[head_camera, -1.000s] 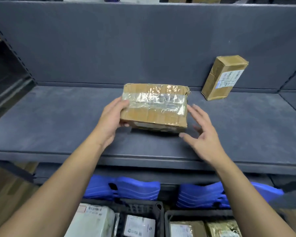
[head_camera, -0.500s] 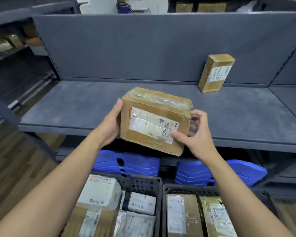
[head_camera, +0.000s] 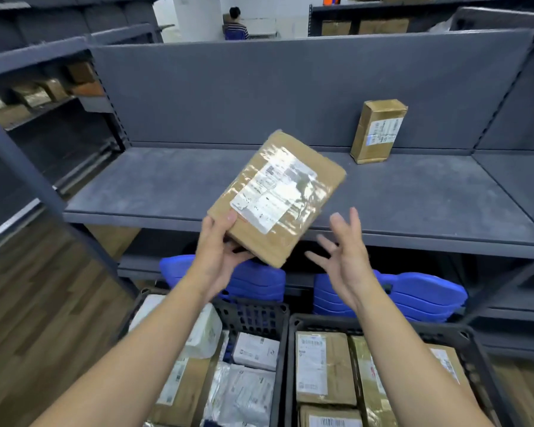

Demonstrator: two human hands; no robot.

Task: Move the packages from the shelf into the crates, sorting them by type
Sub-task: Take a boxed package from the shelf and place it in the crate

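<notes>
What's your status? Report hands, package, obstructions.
Left hand grips taped package at its corner. Right hand open, off it. Nothing between it and right crate.

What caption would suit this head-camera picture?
Left hand holds a taped cardboard package before the shelf, right hand open beside it, filled crates below.

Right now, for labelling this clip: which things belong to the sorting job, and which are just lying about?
Job: taped package, gripped by left hand; open right hand; small box on shelf; left crate; right crate.
Lying about: blue plastic stacks; boxes at far left; person in background.
</notes>
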